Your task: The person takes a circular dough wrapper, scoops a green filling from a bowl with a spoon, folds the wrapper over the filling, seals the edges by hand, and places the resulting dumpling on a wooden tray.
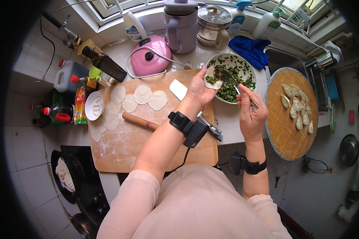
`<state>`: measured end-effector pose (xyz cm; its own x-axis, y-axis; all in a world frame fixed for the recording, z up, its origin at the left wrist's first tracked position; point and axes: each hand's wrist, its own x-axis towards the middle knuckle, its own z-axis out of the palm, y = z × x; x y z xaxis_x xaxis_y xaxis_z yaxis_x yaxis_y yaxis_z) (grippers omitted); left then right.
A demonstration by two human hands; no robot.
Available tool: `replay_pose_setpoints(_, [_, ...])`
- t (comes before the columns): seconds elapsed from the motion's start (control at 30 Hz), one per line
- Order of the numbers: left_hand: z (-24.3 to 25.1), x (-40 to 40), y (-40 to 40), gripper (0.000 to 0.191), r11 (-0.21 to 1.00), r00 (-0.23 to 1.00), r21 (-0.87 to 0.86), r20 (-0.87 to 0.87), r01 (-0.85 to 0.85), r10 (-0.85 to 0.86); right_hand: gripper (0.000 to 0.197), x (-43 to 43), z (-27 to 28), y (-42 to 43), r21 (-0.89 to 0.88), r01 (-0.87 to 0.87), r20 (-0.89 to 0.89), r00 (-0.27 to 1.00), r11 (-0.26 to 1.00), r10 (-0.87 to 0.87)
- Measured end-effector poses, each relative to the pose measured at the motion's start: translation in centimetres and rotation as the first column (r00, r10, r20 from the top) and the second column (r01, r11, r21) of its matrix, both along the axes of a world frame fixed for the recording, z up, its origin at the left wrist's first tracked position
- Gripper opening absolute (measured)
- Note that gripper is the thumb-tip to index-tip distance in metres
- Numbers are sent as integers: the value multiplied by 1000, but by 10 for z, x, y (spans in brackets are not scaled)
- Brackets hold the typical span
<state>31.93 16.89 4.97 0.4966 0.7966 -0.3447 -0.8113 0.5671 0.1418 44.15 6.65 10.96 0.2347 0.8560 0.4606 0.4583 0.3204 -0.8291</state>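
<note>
My left hand (201, 89) holds a round dough wrapper (213, 81) on its palm and fingers, with green chopped filling on it. In my right hand (252, 112) is a metal spoon (234, 80), its bowl end over the white bowl (255, 71) of green filling. More wrappers (142, 93) lie on the floured wooden board (119, 149), some overlapping. A wooden rolling pin (140, 121) rests there, partly under my left forearm. Close to that forearm lies a white scraper (178, 89). Filled dumplings (296, 103) sit on a round woven tray (278, 131) at the right.
A small bowl of flour (94, 106) and bottles (103, 64) stand left of the board. Behind are a pink appliance (151, 56), a lilac pitcher (182, 33), a glass pot (214, 30) and a blue cloth (249, 50). The sink (287, 61) lies behind the tray, the cooktop (83, 176) lower left.
</note>
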Motion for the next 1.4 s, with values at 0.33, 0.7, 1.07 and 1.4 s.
replay_pose_setpoints(0.33, [0,2,-6,42,995,997,65,-5,75,-75,22,4,1,3,-169,68,-416,899,983,-134])
replay_pose_setpoints(0.7, [-4,-2,-8,26,986,991,94,-39,135,-131,24,20,-8,5,-237,34,-609,774,971,-176])
replay_pose_setpoints(1.07, [-11,-32,0,35,999,999,-2,-32,-38,38,22,37,-25,11,-289,185,-265,927,939,-264])
replay_pose_setpoints(1.4, [-9,-52,-1,35,996,995,10,39,-91,91,16,15,-38,20,-236,121,266,962,964,-56])
